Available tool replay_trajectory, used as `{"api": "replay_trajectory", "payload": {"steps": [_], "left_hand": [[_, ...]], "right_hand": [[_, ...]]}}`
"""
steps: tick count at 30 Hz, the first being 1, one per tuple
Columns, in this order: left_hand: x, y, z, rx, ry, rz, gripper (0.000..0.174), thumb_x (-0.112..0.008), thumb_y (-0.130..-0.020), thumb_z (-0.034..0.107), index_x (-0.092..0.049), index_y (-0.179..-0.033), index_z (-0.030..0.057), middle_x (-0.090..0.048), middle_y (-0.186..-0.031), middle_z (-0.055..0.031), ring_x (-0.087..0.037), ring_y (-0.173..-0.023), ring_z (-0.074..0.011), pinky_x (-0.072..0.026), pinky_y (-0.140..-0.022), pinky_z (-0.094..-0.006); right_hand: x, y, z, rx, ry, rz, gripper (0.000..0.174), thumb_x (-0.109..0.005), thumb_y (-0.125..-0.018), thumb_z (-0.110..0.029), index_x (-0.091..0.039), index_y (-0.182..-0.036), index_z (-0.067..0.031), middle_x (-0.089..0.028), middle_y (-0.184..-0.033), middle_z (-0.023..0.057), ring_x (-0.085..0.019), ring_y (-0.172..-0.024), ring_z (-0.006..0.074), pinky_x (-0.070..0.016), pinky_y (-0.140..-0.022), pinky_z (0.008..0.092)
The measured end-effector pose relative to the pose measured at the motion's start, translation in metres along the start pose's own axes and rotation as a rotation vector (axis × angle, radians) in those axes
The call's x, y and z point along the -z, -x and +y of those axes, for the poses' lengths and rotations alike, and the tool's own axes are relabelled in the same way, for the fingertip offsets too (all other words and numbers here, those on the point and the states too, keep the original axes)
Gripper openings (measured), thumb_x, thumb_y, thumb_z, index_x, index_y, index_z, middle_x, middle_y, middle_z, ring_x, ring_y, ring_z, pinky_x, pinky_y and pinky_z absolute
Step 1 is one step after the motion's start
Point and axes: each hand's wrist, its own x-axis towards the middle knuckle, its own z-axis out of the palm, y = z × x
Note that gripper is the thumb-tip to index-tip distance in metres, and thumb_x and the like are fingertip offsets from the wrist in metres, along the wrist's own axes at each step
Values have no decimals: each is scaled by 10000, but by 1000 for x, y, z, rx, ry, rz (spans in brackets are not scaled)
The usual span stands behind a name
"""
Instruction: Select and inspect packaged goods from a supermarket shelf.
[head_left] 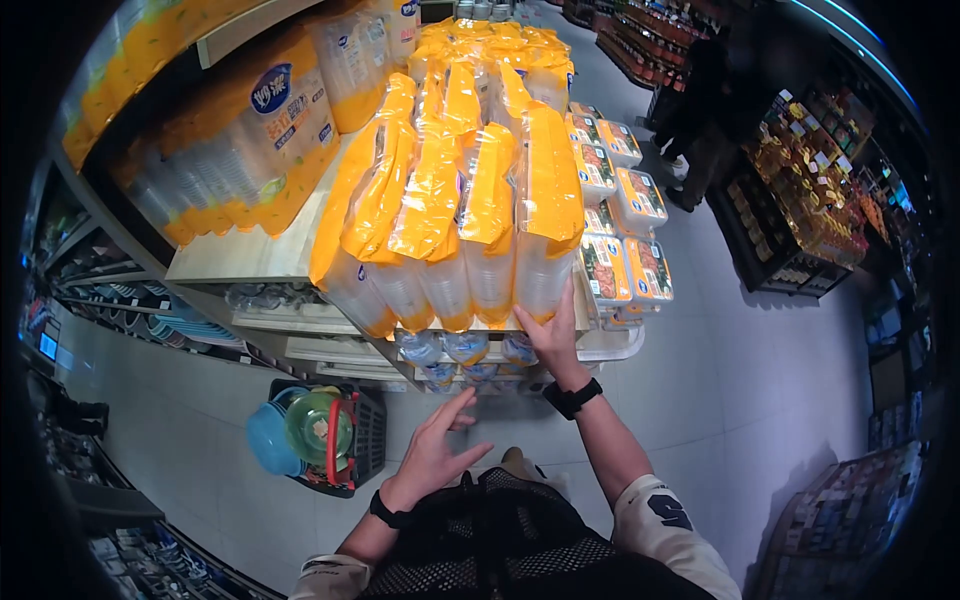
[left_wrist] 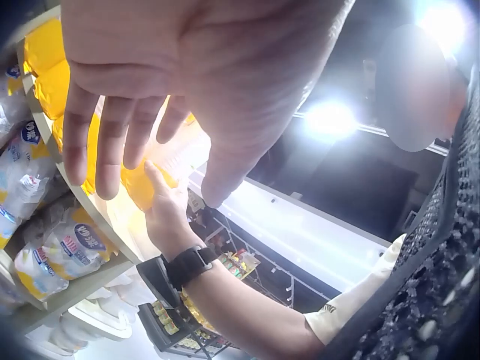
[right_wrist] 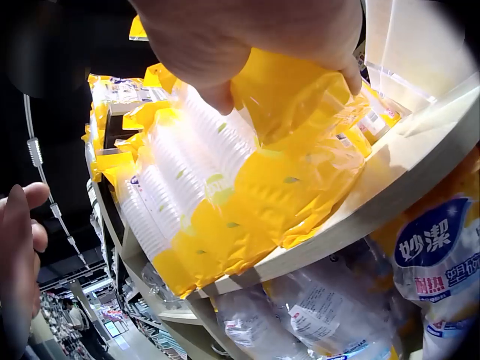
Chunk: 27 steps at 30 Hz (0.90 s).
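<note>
Packs of clear plastic cups [head_left: 437, 190] in yellow wrapping lie side by side on the top shelf. My right hand [head_left: 552, 335] grips the near end of the rightmost cup pack [head_left: 550, 180], thumb on its left side. From the right wrist, my thumb and fingers lie on either side of the pack's yellow end [right_wrist: 281, 97]. My left hand [head_left: 440, 445] hangs in the air before the shelf, fingers extended and thumb apart, holding nothing. The left wrist view has its spread fingers [left_wrist: 112, 142] across the yellow packs behind.
Boxes with orange labels [head_left: 605, 265] are stacked right of the packs. Bagged goods [right_wrist: 307, 307] fill the shelf below. A black basket [head_left: 372, 435] with a blue basin [head_left: 268, 440] and a green bowl [head_left: 318, 425] stands on the floor at left. A person [head_left: 700, 110] stands in the aisle.
</note>
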Motion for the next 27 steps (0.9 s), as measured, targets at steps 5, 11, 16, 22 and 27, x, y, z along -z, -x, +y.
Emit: {"api": "replay_trajectory", "payload": {"steps": [5,11,16,22,27], "left_hand": [[0,10,-7,-17,-28,-7,795,-849,-802,156,-453,-1483,49,-624,-1319,-168,-697,-1031,-247,-571,-871,-348],[-3,16,-7,41,-22,-37,782,-848,-794,118,-474,-1478,56,-637,-1312,-146,-692,-1025,-200,-550,-904,-327],[-5,19,-7,43,-61,-95,745,-842,-804,139,-498,-1461,62,-644,-1287,-143,-695,-1005,-211,-553,-890,-333],[-8,16,-2,47,-75,-141,720,-848,-797,153,-523,-1431,55,-656,-1256,-140,-700,-988,-225,-558,-878,-337],[-11,17,-4,59,-76,-165,718,-856,-789,153,-533,-1423,65,-660,-1249,-139,-705,-991,-227,-562,-877,-338]], "right_hand": [[0,-11,12,43,164,-10,1030,-799,-809,-90,-137,-1593,2,-180,-1650,240,-210,-1530,355,-244,-1232,441],[4,-10,23,-70,95,-72,1106,-847,-758,-82,-131,-1599,-15,-287,-1606,228,-341,-1476,329,-325,-1196,428],[8,-10,22,-123,65,-65,1153,-864,-731,-45,-110,-1603,-15,-423,-1513,226,-468,-1385,325,-408,-1134,416],[6,-15,26,-72,123,-69,1193,-881,-713,-54,-88,-1604,-13,-437,-1495,251,-487,-1367,330,-415,-1126,414],[7,-5,10,-129,131,-20,1214,-890,-714,-105,-69,-1604,-13,-422,-1511,261,-462,-1392,338,-400,-1138,422]]}}
